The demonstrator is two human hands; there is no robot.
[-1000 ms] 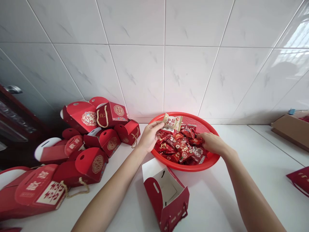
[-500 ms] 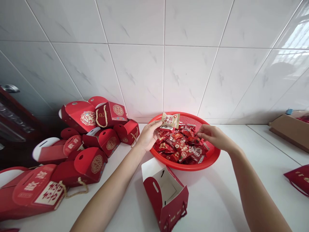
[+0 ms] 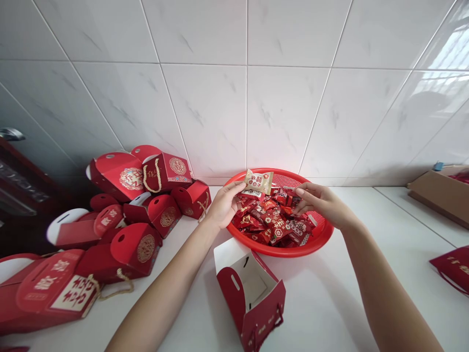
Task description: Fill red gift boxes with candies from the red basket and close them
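My left hand (image 3: 224,204) pinches a gold wrapped candy (image 3: 258,183) by its left end over the back-left of a red plastic basket (image 3: 322,238). Just below the gold wrapper, a white-and-red packet (image 3: 252,194) shows, partly covered; I cannot tell whether the same fingers hold it. Loose red wrapped candies (image 3: 275,226) fill the basket's middle. My right hand (image 3: 319,201) is above the basket's right side, its fingers curled and thumb close to the index finger. Whatever lies in them is hidden. In front of the basket stands an open red gift box (image 3: 258,288) with a white inside.
Several red gift boxes (image 3: 146,249) with rope handles crowd the left of the white counter (image 3: 190,293). A cardboard box (image 3: 437,193) stands at the far right, with a red pouch-like item (image 3: 454,269) in front. A tiled wall (image 3: 205,117) closes off the back.
My right hand has shifted slightly left and up over the candies, its fingers stretching out a little more. My left hand stays almost still with the gold candy.
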